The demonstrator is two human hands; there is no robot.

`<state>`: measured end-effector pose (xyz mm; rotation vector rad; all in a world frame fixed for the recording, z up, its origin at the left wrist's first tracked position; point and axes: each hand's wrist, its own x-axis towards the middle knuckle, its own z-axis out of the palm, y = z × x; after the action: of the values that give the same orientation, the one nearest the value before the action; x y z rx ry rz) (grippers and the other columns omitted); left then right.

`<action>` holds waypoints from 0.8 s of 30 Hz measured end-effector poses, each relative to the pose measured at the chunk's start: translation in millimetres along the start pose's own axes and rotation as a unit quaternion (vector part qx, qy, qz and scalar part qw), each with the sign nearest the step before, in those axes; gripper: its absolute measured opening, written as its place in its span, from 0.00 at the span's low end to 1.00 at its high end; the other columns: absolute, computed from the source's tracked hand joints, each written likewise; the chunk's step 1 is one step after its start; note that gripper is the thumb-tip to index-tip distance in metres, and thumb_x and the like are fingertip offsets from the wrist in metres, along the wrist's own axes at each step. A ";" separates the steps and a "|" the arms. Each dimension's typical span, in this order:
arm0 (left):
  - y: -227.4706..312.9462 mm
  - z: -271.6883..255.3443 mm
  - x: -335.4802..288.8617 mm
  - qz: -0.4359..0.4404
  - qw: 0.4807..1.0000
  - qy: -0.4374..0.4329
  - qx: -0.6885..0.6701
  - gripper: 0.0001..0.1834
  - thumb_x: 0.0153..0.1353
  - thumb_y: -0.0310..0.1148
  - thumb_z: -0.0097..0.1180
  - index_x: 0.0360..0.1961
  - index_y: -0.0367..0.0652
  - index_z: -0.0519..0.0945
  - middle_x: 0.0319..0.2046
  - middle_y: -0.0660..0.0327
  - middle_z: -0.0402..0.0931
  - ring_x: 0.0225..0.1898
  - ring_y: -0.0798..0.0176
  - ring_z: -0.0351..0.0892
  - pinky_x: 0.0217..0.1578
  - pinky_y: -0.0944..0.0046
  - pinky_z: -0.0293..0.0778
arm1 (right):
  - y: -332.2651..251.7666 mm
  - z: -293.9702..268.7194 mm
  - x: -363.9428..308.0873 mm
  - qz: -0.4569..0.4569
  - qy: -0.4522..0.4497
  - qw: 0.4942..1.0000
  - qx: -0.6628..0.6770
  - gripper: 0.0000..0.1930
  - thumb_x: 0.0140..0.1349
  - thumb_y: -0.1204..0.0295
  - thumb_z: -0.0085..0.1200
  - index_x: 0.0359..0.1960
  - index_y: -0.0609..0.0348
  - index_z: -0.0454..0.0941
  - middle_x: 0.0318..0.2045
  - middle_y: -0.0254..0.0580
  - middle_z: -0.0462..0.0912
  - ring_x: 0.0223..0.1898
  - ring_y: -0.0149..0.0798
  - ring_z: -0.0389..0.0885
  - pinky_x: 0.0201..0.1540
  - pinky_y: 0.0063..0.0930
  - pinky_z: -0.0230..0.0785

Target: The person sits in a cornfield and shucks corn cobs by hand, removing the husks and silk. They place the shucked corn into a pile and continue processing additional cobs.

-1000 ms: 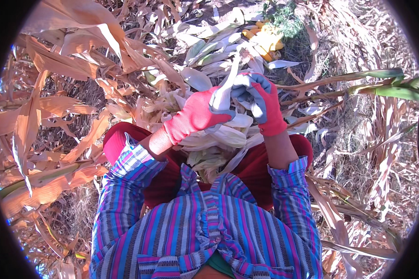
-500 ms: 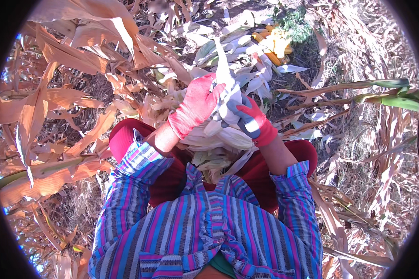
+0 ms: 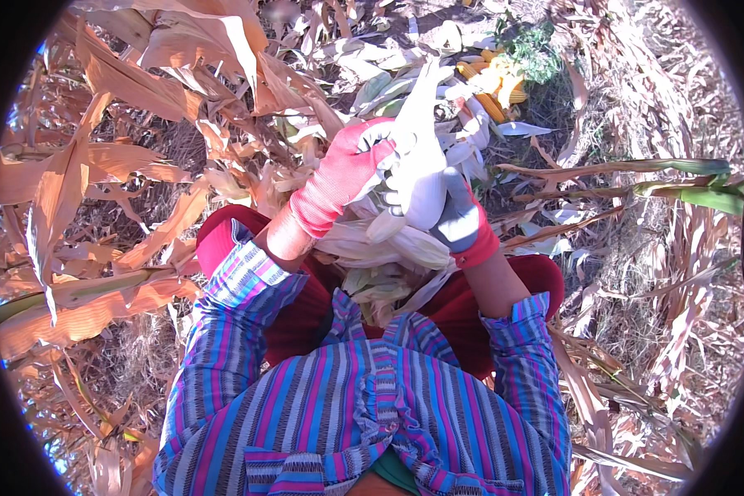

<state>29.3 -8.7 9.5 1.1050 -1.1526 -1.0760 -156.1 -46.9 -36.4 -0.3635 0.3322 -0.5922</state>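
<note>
Both my hands wear red gloves with grey palms. Between them, in bright sun, is a corn ear in a pale husk (image 3: pixel 422 107), its tapered tip pointing away from me. My left hand (image 3: pixel 357 161) pinches the husk along its left side, thumb pressed against it. My right hand (image 3: pixel 463 217) is wrapped round the lower end from the right, fingertips showing beneath. Glare hides how far the husk is parted. Under my hands, between my knees, lies a heap of pale husked ears (image 3: pixel 397 252).
Yellow bare corn cobs (image 3: pixel 496 87) lie in a pile at the far right, beside a green weedy plant (image 3: pixel 531 51). Loose husks (image 3: pixel 380 87) spread ahead. Tall dry corn leaves (image 3: pixel 161 99) crowd my left. A partly green stalk (image 3: pixel 661 169) reaches in from the right.
The corn ear has shifted slightly right, with its husk now showing wider. My left fingers have moved along it, and my right hand has turned and slid lower.
</note>
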 end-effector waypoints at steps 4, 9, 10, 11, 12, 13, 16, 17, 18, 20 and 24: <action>-5.0 1.0 3.6 0.051 0.997 -0.012 0.048 0.12 0.60 0.26 0.51 0.45 0.35 0.75 0.33 0.62 0.76 0.36 0.70 0.74 0.39 0.69 0.70 | -12.1 -10.3 -5.5 0.101 -0.118 0.986 0.061 0.39 0.54 0.52 0.58 0.62 0.57 0.56 0.52 0.48 0.71 0.48 0.51 0.74 0.48 0.48 0.70; 0.2 7.8 8.2 0.262 0.911 0.026 0.317 0.14 0.55 0.26 0.53 0.44 0.38 0.77 0.37 0.54 0.77 0.41 0.54 0.77 0.42 0.61 0.71 | -14.1 -2.7 1.7 -0.097 0.135 0.979 -0.118 0.16 0.62 0.71 0.48 0.52 0.60 0.69 0.42 0.38 0.77 0.39 0.32 0.79 0.37 0.25 0.75; 1.1 9.6 8.8 0.308 0.880 0.008 0.362 0.15 0.56 0.26 0.52 0.46 0.41 0.77 0.39 0.53 0.77 0.43 0.48 0.75 0.46 0.59 0.70 | -17.0 -9.7 3.5 -0.116 0.123 0.971 -0.166 0.16 0.62 0.71 0.48 0.51 0.59 0.70 0.42 0.38 0.77 0.39 0.32 0.79 0.37 0.25 0.75; 1.5 14.3 4.1 0.297 0.874 -0.006 0.384 0.16 0.57 0.27 0.52 0.47 0.41 0.77 0.41 0.54 0.77 0.44 0.51 0.75 0.48 0.60 0.69 | -19.6 -13.9 4.1 -0.132 0.111 0.961 -0.214 0.16 0.62 0.70 0.48 0.51 0.59 0.70 0.42 0.37 0.77 0.39 0.32 0.79 0.38 0.24 0.75; 0.7 18.3 0.6 0.286 0.868 -0.021 0.405 0.16 0.57 0.28 0.52 0.48 0.40 0.76 0.42 0.55 0.77 0.45 0.54 0.75 0.49 0.61 0.68 | -19.1 -17.4 4.7 -0.147 0.101 0.958 -0.222 0.15 0.62 0.70 0.48 0.51 0.59 0.71 0.42 0.38 0.77 0.41 0.33 0.79 0.39 0.25 0.74; -3.4 17.8 1.6 0.235 0.924 -0.018 0.300 0.16 0.58 0.28 0.51 0.48 0.39 0.76 0.42 0.56 0.77 0.45 0.57 0.75 0.49 0.62 0.68 | -19.0 -20.9 5.9 -0.164 0.091 0.955 -0.230 0.15 0.62 0.70 0.48 0.50 0.59 0.71 0.43 0.38 0.77 0.42 0.33 0.78 0.41 0.26 0.74; -15.1 14.6 5.6 0.055 0.997 -0.007 -0.058 0.15 0.61 0.29 0.50 0.47 0.33 0.75 0.43 0.63 0.77 0.41 0.70 0.75 0.45 0.70 0.70 | -17.0 -34.2 7.0 -0.098 0.027 0.991 -0.089 0.24 0.62 0.61 0.51 0.56 0.59 0.66 0.50 0.44 0.73 0.52 0.39 0.73 0.52 0.35 0.70; -16.7 6.2 4.6 0.011 0.997 -0.022 -0.070 0.14 0.61 0.29 0.50 0.47 0.33 0.75 0.42 0.64 0.77 0.39 0.71 0.75 0.42 0.71 0.70 | -17.1 -20.7 9.2 -0.110 -0.020 0.993 -0.041 0.26 0.61 0.58 0.50 0.58 0.59 0.64 0.51 0.45 0.72 0.53 0.40 0.72 0.54 0.36 0.68; -16.8 -1.0 2.5 -0.034 0.995 -0.037 -0.084 0.14 0.62 0.29 0.49 0.47 0.34 0.75 0.41 0.64 0.77 0.37 0.71 0.75 0.40 0.72 0.70 | -19.1 3.4 11.1 -0.122 -0.066 0.990 0.007 0.29 0.61 0.55 0.49 0.59 0.59 0.62 0.52 0.45 0.72 0.55 0.41 0.71 0.55 0.37 0.67; -4.4 4.8 -5.4 -0.048 0.995 -0.018 -0.086 0.10 0.60 0.28 0.49 0.40 0.35 0.78 0.33 0.65 0.76 0.32 0.73 0.72 0.34 0.73 0.68 | -27.0 23.0 7.5 -0.124 -0.093 0.985 0.076 0.32 0.61 0.50 0.48 0.61 0.59 0.60 0.53 0.46 0.71 0.56 0.43 0.70 0.57 0.40 0.65; 2.7 1.8 -7.1 0.166 0.979 -0.090 0.080 0.11 0.55 0.22 0.50 0.40 0.35 0.76 0.36 0.61 0.75 0.36 0.68 0.75 0.37 0.68 0.71 | -36.5 1.0 6.8 -0.059 0.019 0.997 0.039 0.27 0.62 0.53 0.48 0.56 0.59 0.64 0.44 0.45 0.77 0.43 0.42 0.79 0.42 0.38 0.77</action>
<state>27.0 -1.5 11.4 0.9075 -1.5308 -0.8447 -167.8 -78.9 -21.5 -0.2987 0.3246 -0.7271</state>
